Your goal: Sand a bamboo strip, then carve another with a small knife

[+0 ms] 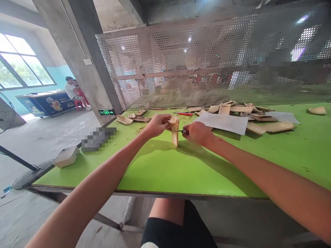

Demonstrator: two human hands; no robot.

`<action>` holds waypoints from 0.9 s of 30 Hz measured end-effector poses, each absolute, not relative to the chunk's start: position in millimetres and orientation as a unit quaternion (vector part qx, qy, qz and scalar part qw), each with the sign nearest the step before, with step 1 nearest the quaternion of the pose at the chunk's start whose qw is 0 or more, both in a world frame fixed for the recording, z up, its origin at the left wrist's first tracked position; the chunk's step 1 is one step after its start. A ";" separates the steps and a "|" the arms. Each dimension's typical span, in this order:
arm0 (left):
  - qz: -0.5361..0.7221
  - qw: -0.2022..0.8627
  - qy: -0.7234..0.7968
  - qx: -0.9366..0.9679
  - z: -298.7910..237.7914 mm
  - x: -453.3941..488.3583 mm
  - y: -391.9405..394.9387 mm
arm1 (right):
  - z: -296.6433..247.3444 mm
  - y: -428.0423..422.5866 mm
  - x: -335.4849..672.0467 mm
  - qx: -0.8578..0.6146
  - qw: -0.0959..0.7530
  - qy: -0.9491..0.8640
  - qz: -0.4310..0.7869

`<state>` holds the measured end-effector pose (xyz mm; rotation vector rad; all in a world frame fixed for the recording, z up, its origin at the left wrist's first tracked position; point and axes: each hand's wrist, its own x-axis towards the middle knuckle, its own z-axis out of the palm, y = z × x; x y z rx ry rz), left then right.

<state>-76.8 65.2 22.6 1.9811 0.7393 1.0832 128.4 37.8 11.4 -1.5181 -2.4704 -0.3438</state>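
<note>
My left hand point(157, 124) is closed on the top of a tan bamboo slat point(175, 134) that stands upright on the green table point(165, 168). My right hand point(198, 133) is closed on a small dark-handled blade point(182, 131), whose tip touches the right side of the slat. Fine shavings lie on the table just behind the slat.
A heap of bamboo slats point(248, 115) and sheets of white paper point(223, 122) lie at the back right, with a red pen point(184, 113) near them. A few slats point(133, 118) lie at the back left. A perforated metal screen point(207, 62) closes the far side. A small white box point(66, 156) sits at the left corner. Two people sit far left.
</note>
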 end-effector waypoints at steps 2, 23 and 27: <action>0.422 0.382 0.286 0.771 22.9 -77.0 65.3 | 9.7 36.4 127.7 -0.515 0.101 -0.844 -0.109; 0.417 0.408 0.279 0.763 22.1 -79.5 64.4 | -9.2 34.1 131.4 -0.470 0.012 -0.870 -0.150; 0.403 0.415 0.281 0.766 23.1 -82.2 63.3 | -8.2 33.8 130.9 -0.476 0.012 -0.867 -0.150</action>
